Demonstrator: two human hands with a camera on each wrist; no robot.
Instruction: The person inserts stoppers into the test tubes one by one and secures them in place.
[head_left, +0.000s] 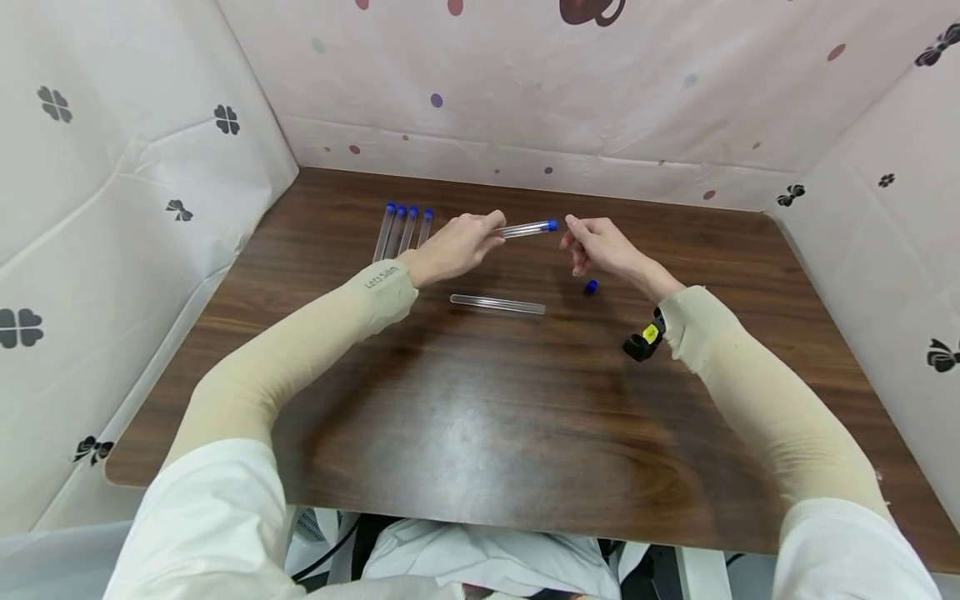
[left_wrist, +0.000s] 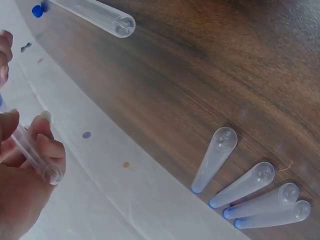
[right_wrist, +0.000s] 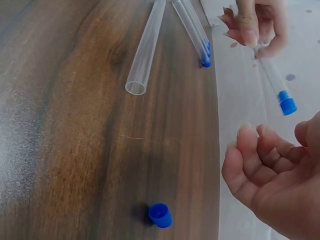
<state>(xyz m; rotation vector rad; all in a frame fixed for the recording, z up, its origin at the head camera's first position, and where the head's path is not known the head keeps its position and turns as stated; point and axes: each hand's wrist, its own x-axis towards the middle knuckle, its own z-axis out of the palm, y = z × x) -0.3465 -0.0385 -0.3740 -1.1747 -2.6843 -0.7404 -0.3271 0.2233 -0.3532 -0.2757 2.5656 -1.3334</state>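
Observation:
My left hand (head_left: 456, 247) pinches a clear test tube (head_left: 525, 229) between thumb and fingers, above the table. A blue cap (right_wrist: 287, 104) sits in the tube's end, which points toward my right hand (head_left: 606, 247). That right hand is just off the capped end, its fingers loosely curled and holding nothing. Below, an uncapped test tube (head_left: 498, 305) lies on the table, its open mouth facing right. A loose blue cap (right_wrist: 160, 215) rests on the wood beneath my right hand.
Several blue-capped test tubes (left_wrist: 250, 185) lie side by side at the back left of the brown table (head_left: 465, 442). A black device with a yellow label (head_left: 649, 334) is at my right wrist. Patterned white sheets (head_left: 480, 92) enclose the back and sides.

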